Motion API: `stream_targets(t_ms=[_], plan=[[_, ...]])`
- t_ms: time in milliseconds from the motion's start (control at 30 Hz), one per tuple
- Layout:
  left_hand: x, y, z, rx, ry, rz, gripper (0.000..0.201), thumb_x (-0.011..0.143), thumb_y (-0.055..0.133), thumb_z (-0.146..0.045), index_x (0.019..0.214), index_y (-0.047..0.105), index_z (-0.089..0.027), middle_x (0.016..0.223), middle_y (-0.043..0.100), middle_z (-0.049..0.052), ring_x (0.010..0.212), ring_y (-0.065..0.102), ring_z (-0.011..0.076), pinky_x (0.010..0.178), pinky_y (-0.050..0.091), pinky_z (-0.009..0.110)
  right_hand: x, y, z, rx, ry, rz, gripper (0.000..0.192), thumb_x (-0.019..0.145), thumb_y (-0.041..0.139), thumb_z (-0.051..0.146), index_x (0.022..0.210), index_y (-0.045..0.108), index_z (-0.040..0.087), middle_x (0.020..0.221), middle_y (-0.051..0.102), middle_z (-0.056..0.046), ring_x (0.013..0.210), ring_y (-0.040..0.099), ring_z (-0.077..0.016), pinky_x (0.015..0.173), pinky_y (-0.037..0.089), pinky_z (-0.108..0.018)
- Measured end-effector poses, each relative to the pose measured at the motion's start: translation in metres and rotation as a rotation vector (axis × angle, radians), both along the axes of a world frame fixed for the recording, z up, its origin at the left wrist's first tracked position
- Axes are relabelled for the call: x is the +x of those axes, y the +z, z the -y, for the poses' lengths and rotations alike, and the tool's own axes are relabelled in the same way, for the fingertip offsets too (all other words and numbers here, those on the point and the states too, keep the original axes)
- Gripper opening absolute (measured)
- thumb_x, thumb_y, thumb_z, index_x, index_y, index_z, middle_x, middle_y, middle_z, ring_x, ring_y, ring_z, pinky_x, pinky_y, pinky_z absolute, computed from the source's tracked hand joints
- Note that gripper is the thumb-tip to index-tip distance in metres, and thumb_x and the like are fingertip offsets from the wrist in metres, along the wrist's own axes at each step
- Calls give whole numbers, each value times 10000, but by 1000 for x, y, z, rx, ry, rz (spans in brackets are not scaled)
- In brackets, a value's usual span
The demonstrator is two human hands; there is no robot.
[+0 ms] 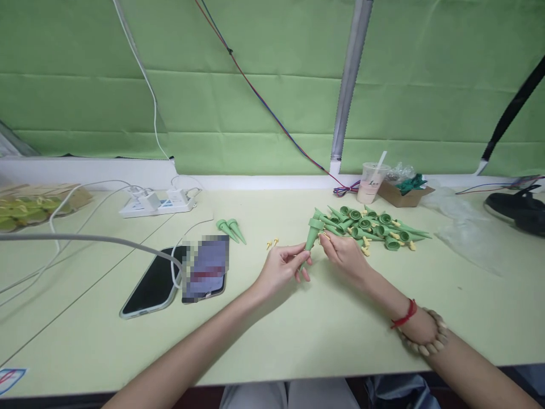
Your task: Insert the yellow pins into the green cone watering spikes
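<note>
Drop risk beside the green cone [315, 225]
Left grip [281, 265] clasped it; right grip [347, 257] held a yellow fitting [323, 234], easily lost if pinched loosely.

Across the pale worktop [340, 335] we go: phones [153, 284] left of centre, green spikes [365, 224] heaped right, two yellow pieces [276, 242] between, cup [368, 186] and cardboard box [398, 196] near the back edge, power strip [159, 209] there too, further left.

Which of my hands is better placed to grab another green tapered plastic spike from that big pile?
Probably the right hand: it's beside the pile, though it seems to pinch a small yellowish piece. The left hand is farther away, holding one spike.
</note>
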State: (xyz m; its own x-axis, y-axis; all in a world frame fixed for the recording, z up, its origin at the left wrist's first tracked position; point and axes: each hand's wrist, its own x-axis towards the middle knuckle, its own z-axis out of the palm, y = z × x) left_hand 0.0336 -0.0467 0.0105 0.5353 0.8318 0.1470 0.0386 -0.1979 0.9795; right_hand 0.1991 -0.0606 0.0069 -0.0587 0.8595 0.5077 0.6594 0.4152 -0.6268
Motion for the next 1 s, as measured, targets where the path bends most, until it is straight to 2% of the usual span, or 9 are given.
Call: stream_targets(t_ms=[100, 233, 300, 400, 500, 567, 700, 800, 1000], plan=[[-2, -3, -3, 41, 20, 6, 285, 759, 560, -384, 739, 655, -116, 665, 608, 29, 528, 560, 108, 466, 403, 205, -10, 0, 5, -230, 210, -401, 457, 868, 270, 565, 554, 304, 234, 388, 348, 46, 348, 357, -117, 427, 312, -259], [-6, -9, -6, 181, 77, -38, 258, 781, 539, -350, 754, 672, -131, 666, 624, 35, 616, 550, 122, 510, 395, 203, -20, 6, 12, -606, 529, -892, 443, 855, 285, 562, 570, 165, 244, 306, 129, 116, 248, 142, -87, 306, 247, -217], [-7, -9, -5, 239, 77, -78, 258, 782, 541, -359, 727, 665, -140, 675, 633, 38, 641, 550, 123, 526, 393, 203, -19, 9, 12, -698, 588, -939, 437, 858, 295, 533, 564, 155, 242, 296, 109, 121, 238, 114, -80, 290, 231, -205], [-3, -8, 1, 163, -13, -64, 347, 794, 512, -438, 665, 603, -129, 624, 611, 36, 583, 554, 113, 513, 399, 207, -15, 9, 9, -730, 550, -808, 458, 861, 274, 542, 524, 221, 236, 284, 205, 97, 231, 266, -88, 320, 285, -213], [0, -8, 3, -90, -96, 61, 405, 818, 416, -535, 727, 507, -152, 434, 479, -37, 430, 552, 123, 435, 405, 218, -15, 5, 8, -601, 405, -561, 518, 862, 248, 577, 487, 280, 221, 319, 275, 72, 283, 354, -93, 376, 324, -226], [0, -9, 2, -214, -118, 115, 391, 819, 385, -565, 793, 444, -179, 358, 351, -98, 377, 563, 153, 379, 397, 213, -15, 2, 8, -404, 273, -329, 530, 873, 260, 559, 480, 317, 208, 372, 324, 50, 352, 383, -97, 429, 340, -235], [-4, -6, -4, -265, -170, 120, 369, 820, 392, -562, 870, 409, -197, 342, 261, -135, 373, 586, 179, 340, 393, 196, -10, 2, 8, -58, 74, 57, 370, 895, 353, 453, 669, 488, 193, 638, 533, -7, 565, 491, -129, 532, 361, -245], [-8, -1, -5, -346, -242, 134, 373, 817, 404, -559, 870, 426, -190, 323, 255, -132, 381, 592, 188, 357, 425, 215, -2, 3, 3, -3, 89, 193, 302, 919, 321, 416, 848, 526, 206, 818, 570, -34, 657, 529, -141, 574, 383, -248], [-7, 4, -2, -469, -300, 191, 337, 833, 428, -506, 854, 448, -171, 350, 328, -103, 424, 605, 167, 412, 441, 206, 9, 2, -4, 105, 272, 363, 330, 946, 269, 350, 844, 539, 191, 772, 564, -46, 707, 544, -159, 614, 403, -259]])
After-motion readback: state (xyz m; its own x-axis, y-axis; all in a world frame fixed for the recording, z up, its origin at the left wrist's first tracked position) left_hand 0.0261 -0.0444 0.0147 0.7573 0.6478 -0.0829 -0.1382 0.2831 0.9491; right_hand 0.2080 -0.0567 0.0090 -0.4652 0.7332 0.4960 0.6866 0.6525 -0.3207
